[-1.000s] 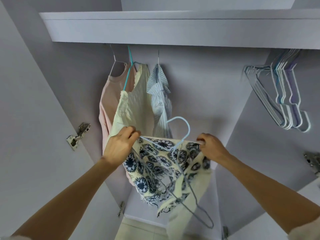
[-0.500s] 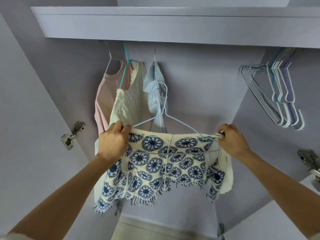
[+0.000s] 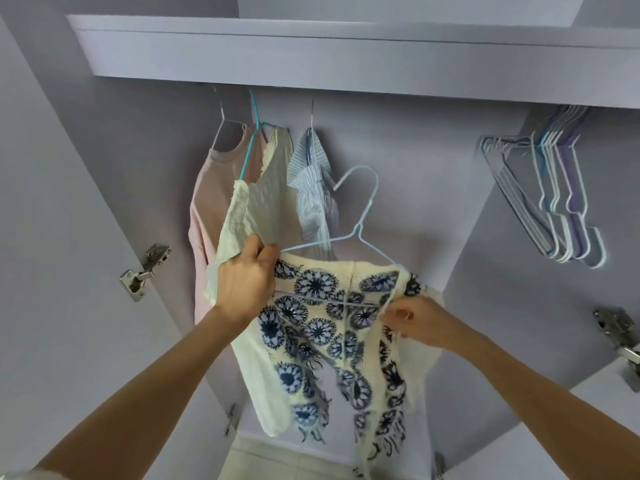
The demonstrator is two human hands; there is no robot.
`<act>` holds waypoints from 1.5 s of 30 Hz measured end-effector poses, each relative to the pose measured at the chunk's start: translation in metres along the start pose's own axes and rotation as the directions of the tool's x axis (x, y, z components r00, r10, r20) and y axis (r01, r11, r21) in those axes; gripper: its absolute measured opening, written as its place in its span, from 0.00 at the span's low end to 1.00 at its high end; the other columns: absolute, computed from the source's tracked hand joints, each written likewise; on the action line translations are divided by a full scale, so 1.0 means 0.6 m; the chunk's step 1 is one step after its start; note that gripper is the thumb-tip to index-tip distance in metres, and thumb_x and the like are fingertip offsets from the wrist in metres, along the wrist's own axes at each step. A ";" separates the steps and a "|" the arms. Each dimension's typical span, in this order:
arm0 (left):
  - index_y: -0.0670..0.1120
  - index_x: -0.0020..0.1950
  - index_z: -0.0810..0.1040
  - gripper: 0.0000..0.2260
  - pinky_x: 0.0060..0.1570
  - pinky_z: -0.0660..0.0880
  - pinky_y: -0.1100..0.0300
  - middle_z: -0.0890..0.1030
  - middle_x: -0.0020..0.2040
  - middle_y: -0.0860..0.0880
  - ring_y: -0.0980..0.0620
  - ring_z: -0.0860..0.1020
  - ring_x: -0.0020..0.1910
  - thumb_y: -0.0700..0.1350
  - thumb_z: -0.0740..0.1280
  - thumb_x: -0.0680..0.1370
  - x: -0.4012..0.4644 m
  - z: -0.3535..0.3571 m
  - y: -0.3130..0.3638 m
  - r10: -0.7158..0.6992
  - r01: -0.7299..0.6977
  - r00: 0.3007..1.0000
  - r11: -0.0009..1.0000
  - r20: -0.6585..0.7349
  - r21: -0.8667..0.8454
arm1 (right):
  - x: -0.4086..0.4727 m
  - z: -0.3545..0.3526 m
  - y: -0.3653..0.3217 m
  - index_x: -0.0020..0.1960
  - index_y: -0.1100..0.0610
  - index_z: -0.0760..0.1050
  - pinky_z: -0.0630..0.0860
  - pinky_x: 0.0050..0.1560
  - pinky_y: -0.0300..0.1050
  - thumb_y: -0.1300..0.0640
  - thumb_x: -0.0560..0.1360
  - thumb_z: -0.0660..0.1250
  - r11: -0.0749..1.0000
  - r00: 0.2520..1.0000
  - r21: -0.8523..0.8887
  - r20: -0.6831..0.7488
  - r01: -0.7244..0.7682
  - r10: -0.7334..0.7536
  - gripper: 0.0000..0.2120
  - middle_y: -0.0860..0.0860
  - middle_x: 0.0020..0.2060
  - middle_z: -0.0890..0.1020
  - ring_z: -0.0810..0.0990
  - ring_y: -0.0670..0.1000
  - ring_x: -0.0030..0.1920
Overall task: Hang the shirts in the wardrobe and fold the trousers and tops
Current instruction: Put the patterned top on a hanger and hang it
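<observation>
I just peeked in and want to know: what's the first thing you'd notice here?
The cream top with blue flower circles, in the middle, on a pale blue hanger gripped by the left hand; the right hand pinches its edge. Behind hang three garments, and a bunch of empty hangers dangles at right.

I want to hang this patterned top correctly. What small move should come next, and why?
Probably pull the right shoulder of the patterned top up over the pale blue hanger. The left hand holds the left end level, but the right hand pinches fabric below the hanger's right end, and that side sags. The hook is still free, below the three hung garments.
</observation>
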State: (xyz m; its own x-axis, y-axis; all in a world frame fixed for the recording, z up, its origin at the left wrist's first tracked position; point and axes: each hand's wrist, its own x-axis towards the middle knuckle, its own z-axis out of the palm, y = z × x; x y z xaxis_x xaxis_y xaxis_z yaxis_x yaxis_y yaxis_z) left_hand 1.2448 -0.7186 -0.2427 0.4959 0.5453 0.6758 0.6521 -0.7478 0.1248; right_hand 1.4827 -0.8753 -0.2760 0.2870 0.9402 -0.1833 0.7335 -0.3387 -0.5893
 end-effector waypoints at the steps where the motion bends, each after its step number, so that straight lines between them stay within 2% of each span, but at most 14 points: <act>1: 0.36 0.44 0.82 0.10 0.15 0.69 0.59 0.74 0.34 0.40 0.44 0.71 0.18 0.28 0.74 0.64 0.000 -0.001 0.000 0.005 -0.005 1.000 1.000 -0.002 -0.002 | 0.001 -0.006 0.005 0.40 0.63 0.76 0.75 0.35 0.48 0.53 0.77 0.63 1.000 0.987 -0.017 -0.158 0.008 -0.010 0.15 0.60 0.34 0.79 0.77 0.56 0.31; 3: 0.36 0.43 0.82 0.10 0.15 0.68 0.60 0.74 0.33 0.41 0.45 0.71 0.18 0.28 0.74 0.64 -0.002 0.000 -0.002 0.012 -0.012 1.000 1.000 -0.008 -0.009 | 0.004 -0.025 0.018 0.37 0.62 0.75 0.69 0.32 0.43 0.59 0.74 0.66 0.986 0.790 -0.133 -0.592 0.102 -0.162 0.09 0.56 0.29 0.78 0.74 0.55 0.29; 4: 0.36 0.43 0.82 0.10 0.15 0.68 0.60 0.74 0.34 0.41 0.45 0.70 0.18 0.28 0.74 0.64 -0.005 0.000 -0.005 0.004 -0.004 1.000 1.000 -0.010 -0.014 | 0.004 -0.034 0.019 0.42 0.61 0.77 0.70 0.37 0.42 0.62 0.72 0.68 0.964 0.702 -0.223 -0.664 0.142 -0.257 0.02 0.54 0.35 0.79 0.75 0.54 0.34; 7: 0.36 0.44 0.82 0.10 0.15 0.70 0.58 0.74 0.34 0.40 0.44 0.71 0.19 0.28 0.73 0.65 -0.011 0.005 -0.015 -0.058 0.057 0.998 0.998 -0.029 -0.042 | 0.015 -0.037 0.028 0.66 0.58 0.69 0.68 0.57 0.47 0.58 0.75 0.66 0.911 0.864 -0.327 -0.347 0.253 -0.365 0.20 0.52 0.59 0.74 0.71 0.50 0.59; 9: 0.36 0.46 0.81 0.09 0.16 0.71 0.55 0.73 0.35 0.39 0.43 0.71 0.20 0.28 0.72 0.67 -0.013 0.008 -0.019 -0.095 0.092 0.995 0.994 -0.043 -0.066 | 0.017 -0.025 0.022 0.70 0.53 0.63 0.70 0.53 0.40 0.53 0.78 0.61 0.923 0.926 -0.269 -0.185 0.275 -0.329 0.21 0.48 0.59 0.73 0.73 0.44 0.52; 12: 0.36 0.47 0.81 0.08 0.17 0.72 0.52 0.73 0.36 0.39 0.43 0.71 0.21 0.29 0.71 0.69 -0.016 0.009 -0.017 -0.116 0.113 0.993 0.990 -0.030 -0.088 | 0.029 -0.012 0.010 0.67 0.53 0.67 0.74 0.43 0.45 0.52 0.79 0.57 0.926 0.915 -0.257 -0.222 0.278 -0.337 0.17 0.46 0.46 0.72 0.73 0.46 0.41; 17: 0.36 0.49 0.82 0.06 0.20 0.74 0.52 0.74 0.37 0.41 0.43 0.72 0.24 0.34 0.70 0.73 -0.017 0.007 -0.019 -0.146 0.137 0.988 0.979 -0.048 -0.148 | 0.026 0.012 -0.010 0.40 0.57 0.68 0.67 0.34 0.43 0.61 0.80 0.56 0.918 0.871 -0.099 -0.291 0.384 -0.396 0.10 0.47 0.35 0.67 0.66 0.45 0.30; 22: 0.38 0.48 0.83 0.06 0.26 0.76 0.55 0.77 0.39 0.43 0.45 0.76 0.29 0.38 0.72 0.73 -0.025 0.010 -0.016 -0.141 0.121 0.987 0.971 -0.082 -0.204 | 0.026 0.002 -0.033 0.45 0.66 0.75 0.58 0.26 0.34 0.65 0.79 0.57 0.937 0.790 0.072 -0.562 0.343 -0.246 0.09 0.53 0.26 0.70 0.60 0.45 0.24; 29: 0.38 0.42 0.77 0.05 0.24 0.73 0.54 0.79 0.38 0.44 0.44 0.77 0.31 0.39 0.71 0.73 -0.032 0.020 -0.009 -0.240 0.220 0.968 0.954 -0.077 -0.204 | 0.025 -0.029 -0.051 0.47 0.64 0.77 0.65 0.26 0.30 0.64 0.78 0.60 0.962 0.731 -0.006 -0.649 0.273 -0.212 0.07 0.41 0.26 0.68 0.64 0.41 0.24; 33: 0.35 0.43 0.77 0.05 0.22 0.73 0.52 0.79 0.38 0.40 0.41 0.77 0.32 0.30 0.70 0.71 -0.046 0.027 0.009 -0.192 0.175 0.979 0.964 -0.069 -0.201 | 0.022 -0.042 -0.050 0.48 0.65 0.77 0.62 0.26 0.33 0.65 0.78 0.61 0.964 0.703 -0.056 -0.673 0.262 -0.230 0.07 0.50 0.28 0.72 0.65 0.42 0.26; 37: 0.38 0.61 0.70 0.14 0.34 0.70 0.52 0.77 0.52 0.38 0.40 0.77 0.40 0.31 0.60 0.76 -0.063 0.053 0.020 -0.162 0.210 0.952 0.964 0.261 -0.166 | 0.017 -0.050 -0.046 0.48 0.67 0.78 0.61 0.30 0.35 0.67 0.77 0.61 0.956 0.679 -0.103 -0.684 0.274 -0.268 0.07 0.58 0.33 0.78 0.68 0.48 0.29; 40: 0.48 0.68 0.62 0.19 0.45 0.73 0.55 0.74 0.55 0.45 0.45 0.76 0.44 0.39 0.61 0.78 -0.065 0.061 0.009 -0.053 0.295 0.700 0.930 0.712 -0.221 | 0.012 -0.051 -0.039 0.48 0.67 0.78 0.64 0.34 0.40 0.69 0.76 0.62 0.949 0.671 -0.152 -0.676 0.278 -0.305 0.06 0.59 0.34 0.79 0.70 0.52 0.32; 43: 0.48 0.56 0.76 0.10 0.48 0.68 0.64 0.70 0.48 0.52 0.52 0.73 0.48 0.50 0.64 0.78 -0.068 0.061 0.007 0.103 0.083 0.470 0.984 0.877 -0.160 | 0.010 -0.051 -0.029 0.48 0.67 0.78 0.63 0.33 0.40 0.69 0.76 0.62 0.957 0.666 -0.112 -0.697 0.266 -0.267 0.07 0.59 0.34 0.79 0.69 0.50 0.30; 45: 0.45 0.50 0.79 0.10 0.48 0.72 0.61 0.71 0.46 0.51 0.53 0.73 0.44 0.49 0.62 0.79 -0.071 0.062 0.009 0.089 0.119 0.588 0.974 0.804 -0.195 | 0.010 -0.056 -0.025 0.48 0.68 0.78 0.61 0.30 0.37 0.69 0.77 0.61 0.958 0.655 -0.085 -0.713 0.273 -0.250 0.07 0.58 0.33 0.78 0.67 0.47 0.28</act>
State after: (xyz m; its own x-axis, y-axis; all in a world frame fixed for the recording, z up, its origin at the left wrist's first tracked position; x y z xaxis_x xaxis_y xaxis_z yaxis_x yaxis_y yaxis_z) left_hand 1.2484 -0.7317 -0.2975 0.8106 0.5588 -0.1751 0.5823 -0.7370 0.3432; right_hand 1.4941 -0.8659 -0.2416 0.4441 0.6755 0.5886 0.8336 -0.0706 -0.5479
